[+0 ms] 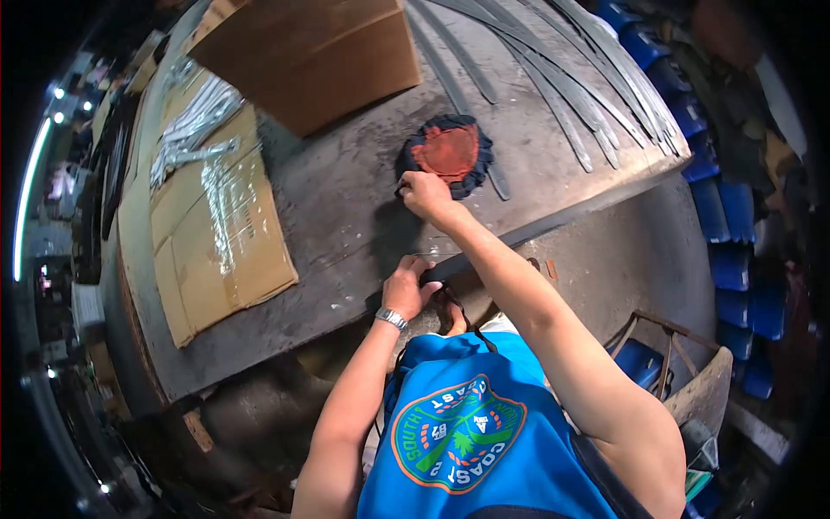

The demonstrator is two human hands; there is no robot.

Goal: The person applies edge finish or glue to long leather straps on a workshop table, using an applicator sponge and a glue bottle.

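I can pass over the table (337, 216) between the flattened cardboard (194, 281) and the red-centred cloth (445, 151); beyond, a brown box (320, 73) blocks me.

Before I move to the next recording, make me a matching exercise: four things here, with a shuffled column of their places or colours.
Things
1. right hand
2. left hand
3. round cloth
4. flattened cardboard

Places and colours
A. red middle, dark border
B. brown, lying on the table
C. at the border of the cloth piece
D. at the near table edge, a watch on its wrist

Pairs: 1-C, 2-D, 3-A, 4-B
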